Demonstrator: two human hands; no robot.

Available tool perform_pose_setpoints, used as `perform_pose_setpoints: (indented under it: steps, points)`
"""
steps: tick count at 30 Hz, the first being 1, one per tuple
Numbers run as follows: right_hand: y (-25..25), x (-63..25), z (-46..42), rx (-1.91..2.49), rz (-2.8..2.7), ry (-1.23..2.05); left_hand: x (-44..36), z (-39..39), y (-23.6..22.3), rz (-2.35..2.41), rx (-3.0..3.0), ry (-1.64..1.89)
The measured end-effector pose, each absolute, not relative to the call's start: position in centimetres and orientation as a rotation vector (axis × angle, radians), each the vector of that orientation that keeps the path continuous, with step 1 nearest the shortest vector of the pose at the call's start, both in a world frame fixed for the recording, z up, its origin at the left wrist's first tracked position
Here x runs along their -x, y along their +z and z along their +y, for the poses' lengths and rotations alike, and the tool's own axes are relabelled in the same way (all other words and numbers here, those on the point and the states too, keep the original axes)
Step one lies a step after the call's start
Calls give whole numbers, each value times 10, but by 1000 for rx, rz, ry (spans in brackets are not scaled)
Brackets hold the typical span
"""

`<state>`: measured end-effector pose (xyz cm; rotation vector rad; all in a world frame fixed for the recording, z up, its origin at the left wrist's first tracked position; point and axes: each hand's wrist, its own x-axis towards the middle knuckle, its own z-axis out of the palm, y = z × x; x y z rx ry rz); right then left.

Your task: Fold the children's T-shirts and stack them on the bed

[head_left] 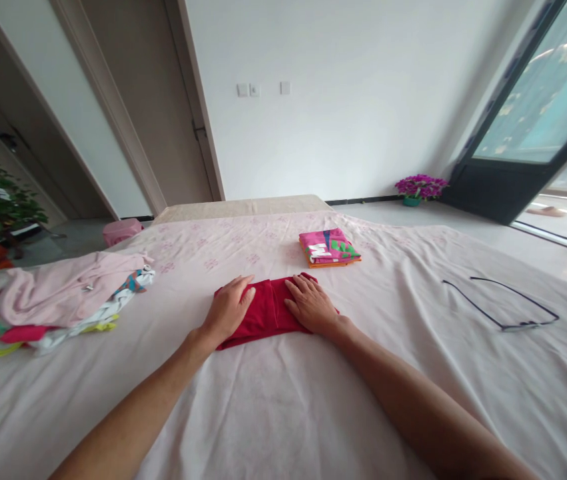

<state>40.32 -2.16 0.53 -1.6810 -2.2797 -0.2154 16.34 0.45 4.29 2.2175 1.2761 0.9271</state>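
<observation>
A folded red garment point(268, 308) lies in the middle of the bed point(283, 400), which is covered by a pale pink sheet. My left hand point(228, 308) lies flat on the garment's left part, fingers stretched out and together. On its right part rests my right hand point(310, 303), flat as well, fingers slightly spread. Both palms press down on the cloth; neither hand grips it.
Beyond the red garment lies a folded pink printed garment point(329, 247) on an orange one. A loose heap of clothes point(68, 300) sits at the left. A thin dark hanger point(506, 303) lies at the right. Potted flowers point(420, 188) stand on the floor by the glass door.
</observation>
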Motion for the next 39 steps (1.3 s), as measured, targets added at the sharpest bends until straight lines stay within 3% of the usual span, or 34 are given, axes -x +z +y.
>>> perform_pose_setpoints:
  steps: [6, 11, 15, 19, 25, 32, 39]
  points:
    - [4, -402, -21, 1691, -2282, -215, -175, -2, 6, 1329, -2640, 553]
    - [8, -404, -22, 1662, -2264, -114, -160, 10, 6, 1342, -2573, 681]
    - [25, -419, -19, 1510, -2092, 275, -127, 18, 12, 1620, -2113, 1008]
    - [41, -439, -10, 1462, -1689, 521, -99, 10, 23, 1557, -1433, 921]
    - [41, -442, -7, 1477, -1589, 473, -101, -10, 39, 1108, -1139, 746]
    - [46, -415, -33, 1462, -1899, 233, -91, -11, 30, 1140, -984, 901]
    - [69, -342, -54, 1040, -2342, 352, -34, -15, 59, 1156, -940, 919]
